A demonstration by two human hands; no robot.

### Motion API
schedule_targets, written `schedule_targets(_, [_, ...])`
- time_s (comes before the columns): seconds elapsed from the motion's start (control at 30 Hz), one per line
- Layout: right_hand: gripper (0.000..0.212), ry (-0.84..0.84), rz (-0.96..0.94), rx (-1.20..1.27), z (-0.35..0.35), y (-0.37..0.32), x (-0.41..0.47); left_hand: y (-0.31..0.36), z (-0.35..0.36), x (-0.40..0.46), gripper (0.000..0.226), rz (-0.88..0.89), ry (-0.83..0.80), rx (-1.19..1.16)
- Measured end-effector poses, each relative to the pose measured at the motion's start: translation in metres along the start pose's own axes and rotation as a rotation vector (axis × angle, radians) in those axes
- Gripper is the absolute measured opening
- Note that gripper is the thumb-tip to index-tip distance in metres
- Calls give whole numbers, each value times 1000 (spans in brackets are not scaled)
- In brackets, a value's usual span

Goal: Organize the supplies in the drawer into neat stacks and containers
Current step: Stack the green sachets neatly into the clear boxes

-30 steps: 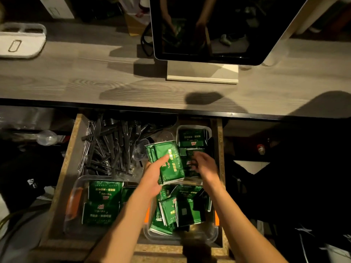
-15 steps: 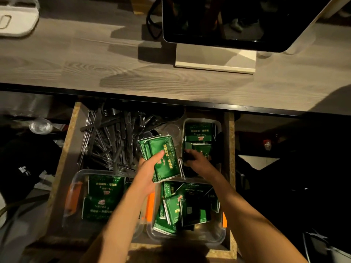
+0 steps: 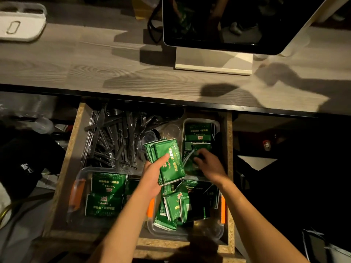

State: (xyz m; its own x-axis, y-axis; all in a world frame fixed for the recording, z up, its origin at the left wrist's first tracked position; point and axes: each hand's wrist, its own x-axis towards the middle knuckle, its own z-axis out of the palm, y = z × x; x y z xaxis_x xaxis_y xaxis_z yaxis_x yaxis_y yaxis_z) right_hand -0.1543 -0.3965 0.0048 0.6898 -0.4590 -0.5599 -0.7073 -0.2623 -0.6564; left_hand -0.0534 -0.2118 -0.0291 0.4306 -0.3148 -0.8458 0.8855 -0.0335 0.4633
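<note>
The wooden drawer (image 3: 75, 141) stands open below the counter. My left hand (image 3: 152, 176) grips a stack of green packets (image 3: 167, 158) above the drawer's middle. My right hand (image 3: 208, 165) reaches into the clear container (image 3: 185, 123) at the back right, its fingers curled among the green packets (image 3: 197, 131) there; what they hold is hidden in shadow. A front-right clear container (image 3: 209, 235) holds several jumbled green packets (image 3: 174, 205). A front-left clear container (image 3: 83, 171) holds green packets lying flat (image 3: 108, 194).
Wrapped black plastic cutlery (image 3: 115, 137) lies piled at the drawer's back left, with small clear cups (image 3: 171, 130) behind my left hand. On the wood counter (image 3: 76, 69) stand a monitor (image 3: 228, 23) and a white tray (image 3: 20, 23). Dark bags sit on the floor at left and right.
My right hand has pushed a little deeper into the back-right container. My left hand keeps its stack of packets in about the same place.
</note>
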Motion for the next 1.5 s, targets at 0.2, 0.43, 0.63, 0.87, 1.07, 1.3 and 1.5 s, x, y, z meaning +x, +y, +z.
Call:
schedule_targets(0.2, [22,582,-206,215,-22,-43,-33,21,30,-45,152,94,-7,24])
schedule_targets(0.43, [23,449,25,574,4,-63,-50,22,66,-70,124,35,-120,33])
schedule_targets(0.63, [43,254,249,660,13,-68,-54,14,79,-78,114,34,-97,86])
schedule_targets(0.87, [48,-43,372,979,4,-58,-53,12,72,-64,109,107,-47,239])
schedule_targets(1.07, [56,119,267,673,12,-65,-45,26,80,-64,59,109,-122,248])
schedule_targets(1.3, [33,191,327,735,9,-54,-6,32,56,-46,108,114,5,145])
schedule_targets(1.5, [32,27,227,537,45,-33,35,36,30,-46,112,186,65,99])
